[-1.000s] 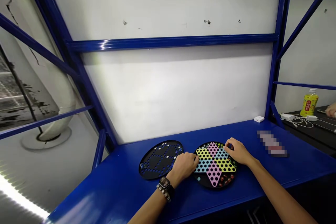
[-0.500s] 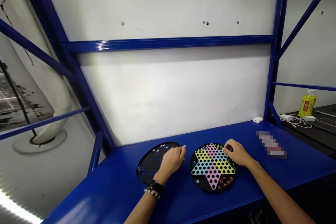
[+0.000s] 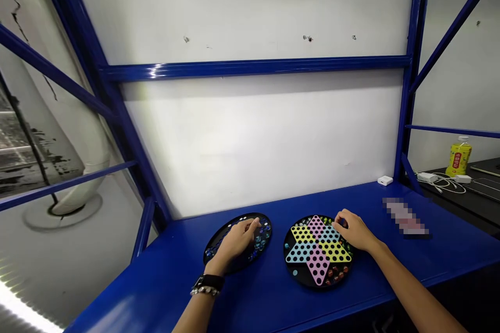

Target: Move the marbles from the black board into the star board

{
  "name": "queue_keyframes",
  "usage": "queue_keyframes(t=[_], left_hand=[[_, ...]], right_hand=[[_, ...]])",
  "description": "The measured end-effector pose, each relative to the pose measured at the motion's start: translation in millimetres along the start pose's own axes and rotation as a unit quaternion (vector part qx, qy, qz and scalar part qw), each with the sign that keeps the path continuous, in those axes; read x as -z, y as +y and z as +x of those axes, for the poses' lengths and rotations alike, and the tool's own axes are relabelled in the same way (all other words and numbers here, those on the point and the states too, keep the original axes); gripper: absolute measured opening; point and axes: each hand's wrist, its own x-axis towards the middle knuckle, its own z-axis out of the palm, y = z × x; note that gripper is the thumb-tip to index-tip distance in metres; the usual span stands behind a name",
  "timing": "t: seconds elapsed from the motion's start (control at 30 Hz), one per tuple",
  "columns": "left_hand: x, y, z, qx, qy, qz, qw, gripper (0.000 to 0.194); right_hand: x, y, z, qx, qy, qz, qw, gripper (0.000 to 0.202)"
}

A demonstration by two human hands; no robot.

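Note:
A round black Chinese checkers board (image 3: pixel 297 282) lies on the blue table, with a star of pink, yellow and blue triangles full of dark holes. Red marbles (image 3: pixel 336 272) sit in its rim at the lower right, with green ones along the right side. My right hand (image 3: pixel 351 229) rests at its upper right edge, fingers curled; what they hold, if anything, is hidden. Left of it lies a second black round tray (image 3: pixel 209 242) with blue marbles (image 3: pixel 262 239) at its right side. Above this tray is my left hand (image 3: pixel 237 239), fingers bent together, their contents hidden.
Blue metal posts and a crossbar (image 3: pixel 250 66) frame the white wall behind the table (image 3: pixel 175 270). A small white adapter (image 3: pixel 385 180) and a blurred-out flat item (image 3: pixel 406 217) lie at the right. Farther right are a yellow bottle (image 3: pixel 458 157) and white cables (image 3: pixel 441 183).
My left hand has moved left, from the tray's right edge to over its middle, uncovering the blue marbles at its right side. My right hand has stayed at the board's edge.

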Motion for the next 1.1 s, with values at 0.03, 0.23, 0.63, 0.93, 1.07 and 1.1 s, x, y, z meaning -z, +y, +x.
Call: queue_keyframes(t=[0.03, 0.23, 0.63, 0.93, 1.07, 1.1], left_hand=[[2.2, 2, 0, -0.006, 0.015, -0.012, 1.000, 0.063], [-1.3, 36, -10, -0.070, 0.008, -0.022, 0.997, 0.054], [-33.9, 80, -19, -0.124, -0.089, 0.192, 0.969, 0.019], [-15.6, 4, -5, -0.026, -0.034, 0.123, 0.991, 0.032], [-21.8, 10, -10, -0.059, 0.024, 0.097, 0.993, 0.035], [-24.4, 19, -11, -0.076, 0.042, 0.096, 0.992, 0.035]], right_hand=[[0, 0, 0, 0.000, 0.000, 0.000, 1.000, 0.029], [0, 0, 0, 0.002, -0.008, 0.010, 1.000, 0.030], [3, -2, 0, 0.003, 0.002, 0.013, 1.000, 0.028], [4, -3, -1, 0.003, 0.001, 0.010, 1.000, 0.028], [3, -3, -1, 0.002, 0.000, 0.020, 1.000, 0.029], [3, -2, -1, 0.002, 0.000, 0.024, 1.000, 0.030]])
